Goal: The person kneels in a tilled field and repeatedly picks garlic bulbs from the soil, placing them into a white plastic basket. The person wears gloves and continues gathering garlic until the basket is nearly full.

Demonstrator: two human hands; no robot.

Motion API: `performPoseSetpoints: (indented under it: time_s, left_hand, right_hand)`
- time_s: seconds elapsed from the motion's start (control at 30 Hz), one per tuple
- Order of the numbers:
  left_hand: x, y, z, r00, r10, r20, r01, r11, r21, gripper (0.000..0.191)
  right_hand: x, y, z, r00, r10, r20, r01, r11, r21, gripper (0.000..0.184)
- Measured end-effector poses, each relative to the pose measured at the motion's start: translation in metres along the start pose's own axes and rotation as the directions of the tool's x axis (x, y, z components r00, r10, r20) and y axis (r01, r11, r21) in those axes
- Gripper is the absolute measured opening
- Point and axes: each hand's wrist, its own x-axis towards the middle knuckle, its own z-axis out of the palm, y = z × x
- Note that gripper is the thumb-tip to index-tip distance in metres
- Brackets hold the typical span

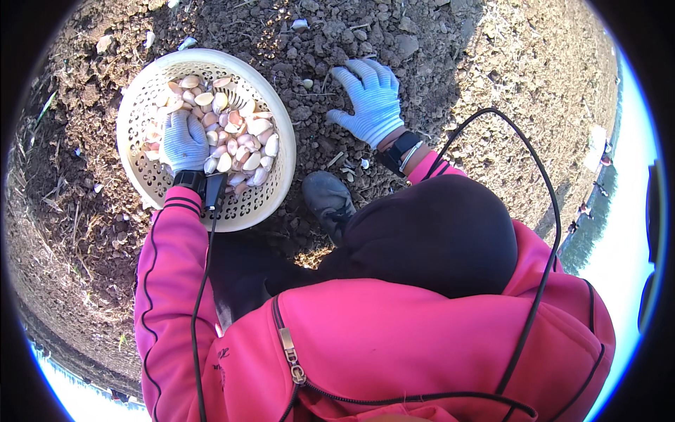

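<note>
My left hand (184, 140), in a pale striped work glove, reaches into a round cream plastic basket (285, 142) with a pierced wall. Its fingers curl down among the garlic cloves (240, 138), and their tips are hidden, so whether any clove is gripped does not show. Over the dark tilled soil to the right of the basket is my right hand (372, 103), gloved the same way. Its fingers are spread, with nothing visible in them. A single garlic clove (307, 83) lies on the soil just left of those fingertips.
My dark shoe (328, 203) stands on the soil beside the basket, below my right hand. A black cable (210, 253) runs along my left sleeve; another cable (548, 195) loops at right. Pale scraps (300, 24) lie on the clods. Distant people (584, 209) appear at the right edge.
</note>
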Motion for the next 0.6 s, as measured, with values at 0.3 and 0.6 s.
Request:
performPoseSetpoints:
  time_s: [0.3,0.6]
  left_hand:
    - [0.002,0.004,-0.005,0.999,-0.003,0.052,0.0,0.999,0.047,0.016]
    - [0.002,0.008,-0.008,0.998,-0.018,0.054,0.016,0.999,0.051,0.016]
  right_hand:
    - [0.043,-0.024,0.052,0.884,-0.463,0.06,0.46,0.886,0.059,0.057]
    - [0.147,0.039,0.01,0.977,0.122,-0.177,-0.135,0.989,-0.065,0.055]
